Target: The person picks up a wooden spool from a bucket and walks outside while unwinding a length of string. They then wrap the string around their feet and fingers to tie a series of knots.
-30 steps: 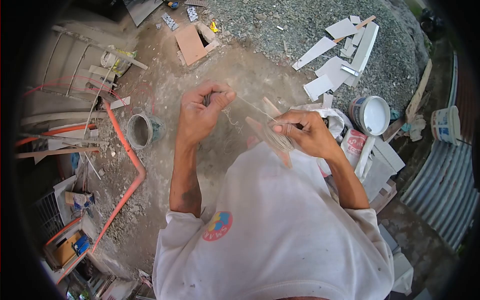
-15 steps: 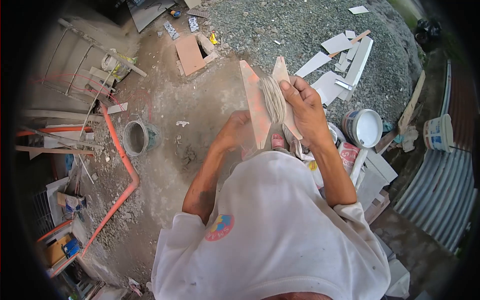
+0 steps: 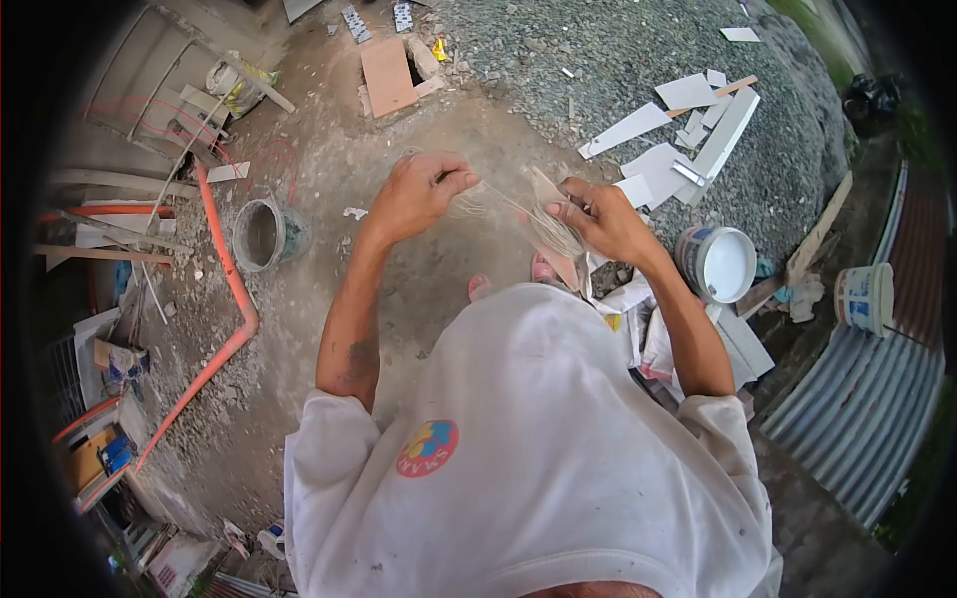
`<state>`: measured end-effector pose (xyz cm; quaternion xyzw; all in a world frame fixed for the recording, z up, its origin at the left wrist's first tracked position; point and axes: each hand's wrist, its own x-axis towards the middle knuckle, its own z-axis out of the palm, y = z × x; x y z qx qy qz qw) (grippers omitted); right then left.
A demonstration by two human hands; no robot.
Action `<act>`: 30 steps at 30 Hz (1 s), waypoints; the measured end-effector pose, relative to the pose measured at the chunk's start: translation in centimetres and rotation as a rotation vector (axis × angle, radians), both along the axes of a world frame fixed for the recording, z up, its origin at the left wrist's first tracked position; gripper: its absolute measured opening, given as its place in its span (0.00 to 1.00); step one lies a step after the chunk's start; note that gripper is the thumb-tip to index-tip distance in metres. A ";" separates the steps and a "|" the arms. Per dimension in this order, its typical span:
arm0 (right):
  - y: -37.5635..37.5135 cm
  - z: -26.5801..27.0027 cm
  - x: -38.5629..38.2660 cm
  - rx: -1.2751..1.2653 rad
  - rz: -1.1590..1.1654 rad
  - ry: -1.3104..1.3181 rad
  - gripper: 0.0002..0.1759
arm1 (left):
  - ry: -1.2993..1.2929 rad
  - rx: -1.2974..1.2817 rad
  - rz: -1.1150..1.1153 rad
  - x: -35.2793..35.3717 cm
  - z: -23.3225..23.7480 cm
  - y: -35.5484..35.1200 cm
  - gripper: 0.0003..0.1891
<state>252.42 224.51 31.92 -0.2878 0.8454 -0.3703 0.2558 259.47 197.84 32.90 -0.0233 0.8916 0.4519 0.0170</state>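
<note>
Beige string (image 3: pixel 560 235) lies wound round the middle of a flat winder (image 3: pixel 566 271), a thin board with pointed ends, held aslant in front of the person's chest. The right hand (image 3: pixel 610 224) grips it from the side: thumb bent over the wound turns, fingers curled about the board's edge. The left hand (image 3: pixel 417 194) is apart from it, its fingers folded in and the thumb pinched against the forefinger on a length of the string — several strands run across the gap between the 2 hands, and some loose ones dangle just under the left fingertips.

Below the winder, pink footwear (image 3: pixel 541 269) shows past the hem of a white shirt (image 3: pixel 538 419) with a round badge (image 3: pixel 429 448). To the left on the bare ground stand a grey bucket (image 3: pixel 297 239) and, close beside it, a bent orange pipe (image 3: pixel 221 239). Near the right forearm are a white sack (image 3: pixel 630 299) and a white bucket (image 3: pixel 693 257); farther right, corrugated sheets (image 3: pixel 847 389). Ahead, white offcuts (image 3: pixel 723 145) lie on a gravel heap (image 3: pixel 618 50) — and a brown board (image 3: pixel 389 78) rests beside a dark hole.
</note>
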 end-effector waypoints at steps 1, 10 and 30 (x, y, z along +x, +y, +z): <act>-0.1 0.8 0.8 -0.050 0.031 -0.080 0.17 | 0.008 0.024 -0.009 -0.5 -0.3 -0.2 0.13; -3.9 7.2 -4.3 -1.094 -0.282 -0.671 0.17 | -0.372 1.031 -0.261 -1.9 -3.9 3.6 0.13; 12.7 13.7 -17.0 -1.745 -0.075 -0.459 0.18 | -0.184 0.795 0.413 2.7 -8.1 -3.7 0.11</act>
